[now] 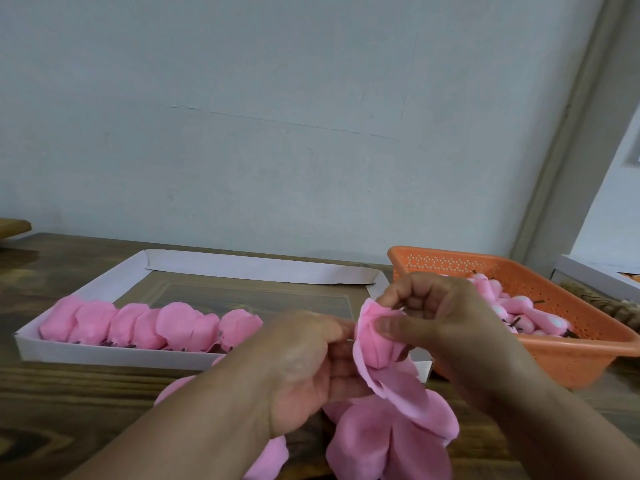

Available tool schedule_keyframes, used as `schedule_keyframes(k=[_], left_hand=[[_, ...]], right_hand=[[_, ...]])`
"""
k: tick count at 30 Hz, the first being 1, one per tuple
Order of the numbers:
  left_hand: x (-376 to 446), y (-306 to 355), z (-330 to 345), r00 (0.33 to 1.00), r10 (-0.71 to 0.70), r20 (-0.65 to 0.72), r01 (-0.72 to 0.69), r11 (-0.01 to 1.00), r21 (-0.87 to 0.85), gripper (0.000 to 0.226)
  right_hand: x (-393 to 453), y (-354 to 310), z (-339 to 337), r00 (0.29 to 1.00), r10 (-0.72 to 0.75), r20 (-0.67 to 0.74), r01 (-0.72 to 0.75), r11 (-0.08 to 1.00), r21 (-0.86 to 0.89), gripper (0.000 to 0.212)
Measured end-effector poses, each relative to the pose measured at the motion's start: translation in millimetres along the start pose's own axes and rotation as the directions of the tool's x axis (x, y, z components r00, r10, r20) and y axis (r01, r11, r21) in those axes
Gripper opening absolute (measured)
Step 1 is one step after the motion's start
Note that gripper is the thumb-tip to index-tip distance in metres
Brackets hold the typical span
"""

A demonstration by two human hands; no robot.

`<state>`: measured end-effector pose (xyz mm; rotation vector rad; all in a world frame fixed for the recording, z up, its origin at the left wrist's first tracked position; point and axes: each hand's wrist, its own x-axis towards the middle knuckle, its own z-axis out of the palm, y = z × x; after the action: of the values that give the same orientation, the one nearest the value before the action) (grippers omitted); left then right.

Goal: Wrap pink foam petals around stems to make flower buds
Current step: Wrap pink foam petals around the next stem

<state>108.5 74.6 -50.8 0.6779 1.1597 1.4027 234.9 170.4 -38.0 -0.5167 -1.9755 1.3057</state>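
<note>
Spanning the desk's [86, 379] far left, a white tray [104, 355] holds finished buds [152, 327]; an orange basket [571, 348] sits far right. Near the front edge, both hands, left hand [311, 362] and right hand [446, 317], pinch a pink petal [374, 341] above loose petals [388, 441].

Stem: almost wholly hidden inside the pink bud [375, 344] and behind the right hand [440, 320]; only a thin tip shows.
Left hand [311, 368]: fingertips concealed behind the bud's petal — their hold cannot be told.
Loose petals [388, 441]: cut off by the lower edge, partly covered by both forearms.
Tray [86, 351]: near right corner hidden behind the left hand; dark stem ends under the finished buds [145, 325] too small to resolve.
Orange basket [554, 355]: contents partly screened by the right hand.
Brown object [606, 304]: far right, blurred — unidentifiable.
</note>
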Motion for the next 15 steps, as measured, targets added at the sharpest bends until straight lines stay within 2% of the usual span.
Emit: schedule_keyframes(k=[4,6,15], left_hand=[[2.1,-3.9,-0.8,1.000,0.023,0.004,-0.023,1.000,0.013,0.023],[1.9,-4.6,-0.8,0.999,0.031,0.019,-0.031,0.999,0.014,0.023],[4.2,-8.2,-2.3,0.998,0.021,0.058,-0.020,1.000,-0.010,0.027]], right_hand=[[0.5,-0.9,-2.8,0.999,0.013,0.049,-0.013,1.000,-0.003,0.033],[0.7,-1.7,-4.5,0.997,0.020,0.071,-0.021,1.000,0.006,0.036],[0.6,-2.1,-4.4,0.989,0.047,0.140,-0.052,0.998,0.031,0.022]])
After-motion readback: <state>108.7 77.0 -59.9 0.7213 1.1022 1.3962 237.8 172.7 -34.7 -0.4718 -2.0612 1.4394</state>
